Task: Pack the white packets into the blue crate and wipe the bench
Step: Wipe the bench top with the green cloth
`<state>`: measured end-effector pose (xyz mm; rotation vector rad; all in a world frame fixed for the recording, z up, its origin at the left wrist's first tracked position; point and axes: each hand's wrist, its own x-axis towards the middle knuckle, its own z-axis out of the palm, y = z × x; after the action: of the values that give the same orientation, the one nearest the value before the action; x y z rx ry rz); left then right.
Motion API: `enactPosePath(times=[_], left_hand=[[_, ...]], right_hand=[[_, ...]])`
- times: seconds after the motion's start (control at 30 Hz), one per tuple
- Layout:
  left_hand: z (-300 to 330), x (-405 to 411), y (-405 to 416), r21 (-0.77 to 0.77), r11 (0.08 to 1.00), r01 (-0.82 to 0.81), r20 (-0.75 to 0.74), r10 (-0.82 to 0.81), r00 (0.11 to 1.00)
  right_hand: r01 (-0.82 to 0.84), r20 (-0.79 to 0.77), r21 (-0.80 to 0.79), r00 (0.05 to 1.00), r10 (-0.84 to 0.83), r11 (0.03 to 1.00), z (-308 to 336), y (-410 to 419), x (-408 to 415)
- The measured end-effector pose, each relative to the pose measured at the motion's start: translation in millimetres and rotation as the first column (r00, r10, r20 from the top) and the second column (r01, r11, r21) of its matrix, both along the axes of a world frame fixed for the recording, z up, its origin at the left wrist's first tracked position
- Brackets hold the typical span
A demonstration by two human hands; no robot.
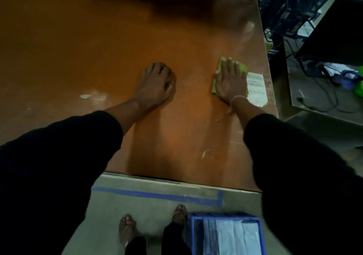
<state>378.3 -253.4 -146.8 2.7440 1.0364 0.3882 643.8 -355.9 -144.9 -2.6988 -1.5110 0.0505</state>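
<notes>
Head view looks down on a wide orange-brown desk (98,48) that fills most of the frame, with both black-sleeved arms reaching forward over its near edge. On the grey floor below, at the lower right beside the person's feet, stands the blue crate (193,233), holding white packets (231,237) that stand on edge in a row, their long sides running away from the viewer. The left hand (158,83) rests knuckles-up on the desk with its fingers curled under, holding nothing that shows. The right hand (230,81) lies flat, fingers straight and spread, pointing away, pressing a green cloth (242,67) onto the desk near its right edge. Just right of that hand lies a white printed label (256,87), long axis pointing away.
</notes>
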Motion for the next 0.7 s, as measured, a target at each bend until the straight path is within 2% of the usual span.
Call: enactPosePath(times=[0.03, 0.07, 0.17, 0.23, 0.27, 0.33, 0.37, 0.4, 0.5, 0.57, 0.63, 0.7], left_hand=[[0, -10, 2, 0.013, 1.000, 0.028, 0.000, -0.028, 1.000], [0, -21, 4, 0.029, 0.999, 0.046, -0.001, -0.046, 0.999], [-1, -57, 12, 0.058, 0.996, 0.073, 0.003, -0.073, 0.997], [-4, -82, 18, 0.060, 0.997, 0.053, -0.013, -0.053, 0.999], [-5, -94, 22, 0.064, 0.997, 0.034, -0.026, -0.033, 0.999], [-6, -113, 29, 0.073, 0.997, 0.003, -0.037, 0.000, 0.999], [-7, -120, 31, 0.076, 0.997, -0.014, -0.029, 0.017, 0.999], [-8, -126, 33, 0.071, 0.997, -0.034, -0.017, 0.035, 0.999], [-7, -130, 29, 0.038, 0.997, -0.073, 0.007, 0.073, 0.997], [-5, -128, 25, 0.041, 0.996, -0.081, 0.012, 0.081, 0.997], [-3, -128, 21, 0.036, 0.996, -0.087, 0.017, 0.086, 0.996], [-2, -129, 21, 0.028, 0.996, -0.089, 0.019, 0.088, 0.996]], right_hand=[[0.082, 0.014, -0.009, 0.997, -0.082, 0.997, 0, -2, -14], [0.064, 0.034, -0.016, 0.997, -0.064, 0.998, -1, -4, -33], [-0.257, 0.045, 0.000, 0.966, 0.256, 0.967, -2, -25, -79], [-0.326, 0.034, -0.002, 0.945, 0.326, 0.945, -3, -43, -79], [-0.249, 0.031, 0.012, 0.968, 0.248, 0.968, -3, -48, -78], [0.040, 0.022, 0.032, 0.999, -0.041, 0.999, -3, -58, -84], [0.128, 0.016, 0.036, 0.992, -0.128, 0.991, -2, -59, -97], [0.120, 0.000, 0.043, 0.993, -0.120, 0.992, -1, -60, -117], [-0.224, -0.015, 0.033, 0.974, 0.224, 0.974, -1, -80, -182], [-0.352, -0.011, 0.028, 0.936, 0.352, 0.936, -1, -105, -200], [-0.280, -0.010, 0.034, 0.960, 0.281, 0.959, -2, -128, -196], [-0.033, 0.001, 0.057, 0.999, 0.033, 0.998, -4, -150, -188]])
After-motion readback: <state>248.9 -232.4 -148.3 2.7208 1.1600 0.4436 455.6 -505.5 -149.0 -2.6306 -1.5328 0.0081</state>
